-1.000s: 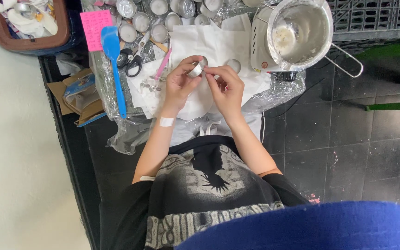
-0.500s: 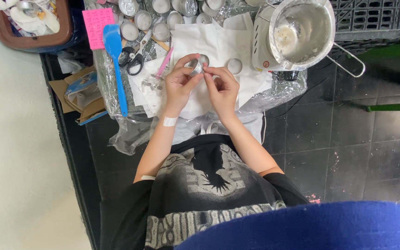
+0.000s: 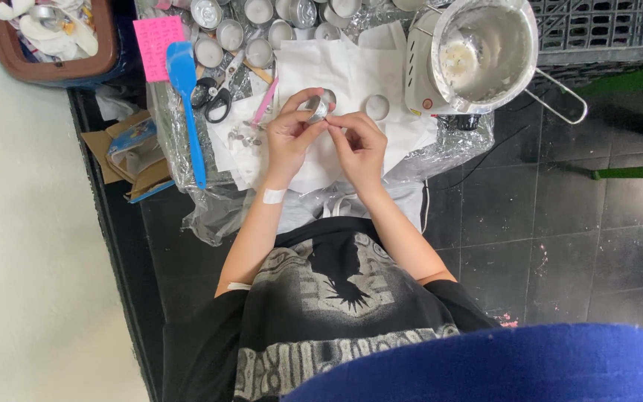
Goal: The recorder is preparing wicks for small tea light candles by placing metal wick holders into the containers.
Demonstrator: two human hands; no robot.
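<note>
Both hands (image 3: pixel 325 138) have stayed together on the small metal cup (image 3: pixel 316 109).

Short-sleeved black tee with a grey tribal-ish band print and a black bird silhouette in the middle of the chest. Forearms are bare. There's a small white bandage strip on the left wrist (image 3: pixel 274 196), just at 6 o'clock of the left hand (image 3: pixel 289 139). Nothing on the right hand (image 3: pixel 361 147), no rings or watch visible.
</note>
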